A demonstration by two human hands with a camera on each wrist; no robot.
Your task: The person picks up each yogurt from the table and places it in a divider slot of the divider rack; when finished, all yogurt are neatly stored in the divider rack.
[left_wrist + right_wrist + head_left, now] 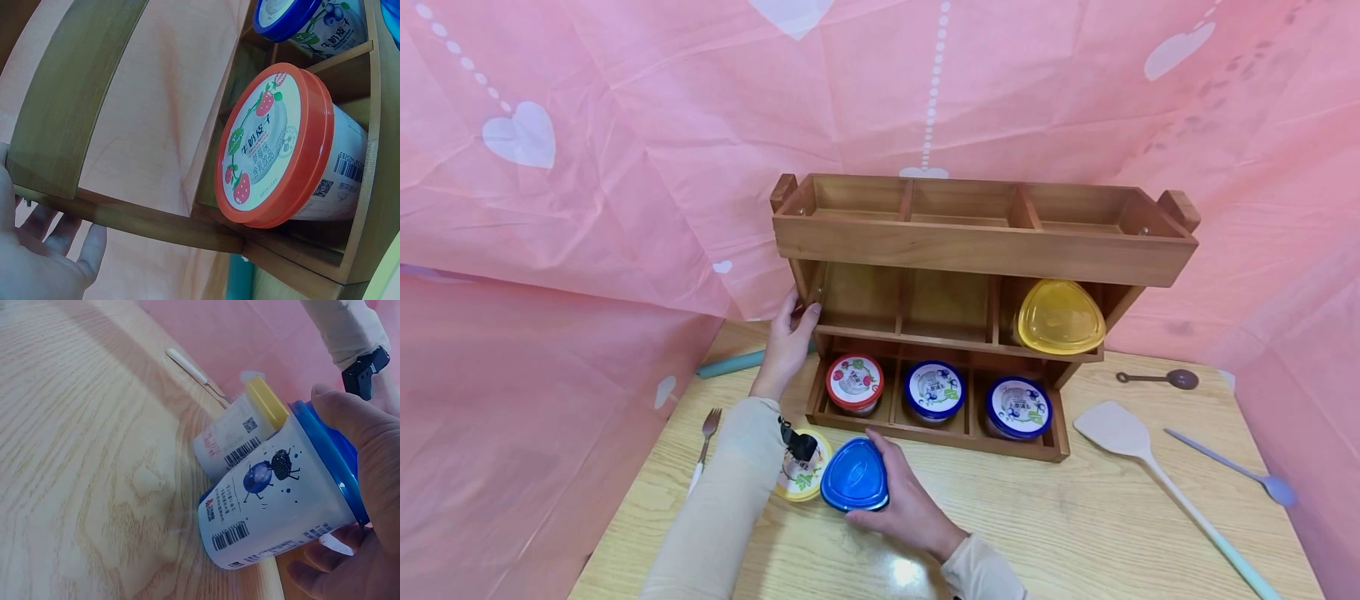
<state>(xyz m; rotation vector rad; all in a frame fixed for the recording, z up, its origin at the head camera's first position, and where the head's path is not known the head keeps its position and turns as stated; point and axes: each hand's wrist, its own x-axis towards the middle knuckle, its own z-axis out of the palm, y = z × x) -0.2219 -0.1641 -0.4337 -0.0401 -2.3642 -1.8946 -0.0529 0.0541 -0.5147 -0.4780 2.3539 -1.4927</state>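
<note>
My left hand (786,346) holds the left side of a wooden tiered rack (985,250), its fingers at the side board in the left wrist view. My right hand (917,504) grips a white tub with a blue rounded-triangle lid (855,475) near the lid. Printed blue and black berry figures show on this tub in the right wrist view. Right beside it stands a yellow-lidded tub (802,477), partly covered by my left forearm in the head view. On the rack's bottom tier sit a red-lidded tub (855,382) and two blue-lidded tubs, one in the middle (935,390) and one at right (1018,407).
A tub with a yellow rounded-triangle lid (1062,318) is in the middle tier's right compartment. On the table lie a fork (709,429), a pale spatula (1116,429), a dark measuring spoon (1180,379) and a blue-grey spoon (1232,468). A teal handle (730,364) extends behind the left arm.
</note>
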